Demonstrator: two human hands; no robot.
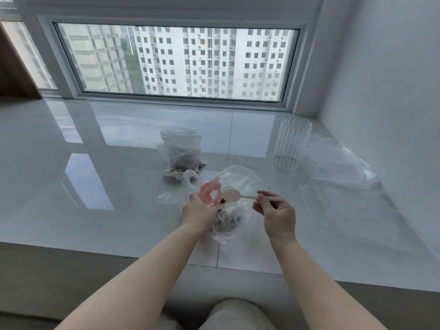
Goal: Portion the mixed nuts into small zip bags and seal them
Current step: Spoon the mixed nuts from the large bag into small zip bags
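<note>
My left hand point(198, 211) grips a small zip bag point(210, 192) with a red seal strip, its mouth held open. Below it lies a large clear plastic bag point(240, 179) with mixed nuts point(228, 220) at its bottom. My right hand point(277, 214) pinches the handle of a white plastic spoon point(232, 195); the spoon's bowl sits at the small bag's mouth. A pile of filled small zip bags point(183, 158) lies further back on the white sill.
A ribbed clear glass point(291, 142) stands at the back right. Beside it lies flat clear plastic sheeting point(338, 163). The glossy white sill point(95, 163) ends at a front edge near my knees. A window and a white wall close off the back and right.
</note>
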